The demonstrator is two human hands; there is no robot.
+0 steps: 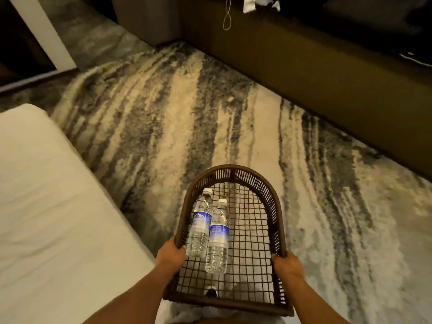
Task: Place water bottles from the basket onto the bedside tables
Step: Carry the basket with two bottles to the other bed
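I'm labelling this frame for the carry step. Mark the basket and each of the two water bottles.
basket (268, 183): head view, on the curved far rim.
left bottle (201, 222): head view, on its blue label.
right bottle (218, 231): head view, on its blue label.

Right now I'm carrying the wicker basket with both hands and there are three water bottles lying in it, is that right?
Not quite. The head view shows two water bottles, not three: one nearer the left rim and one beside it, both lying on the mesh floor. The rest holds: the left hand and right hand each grip a side of the wicker basket.
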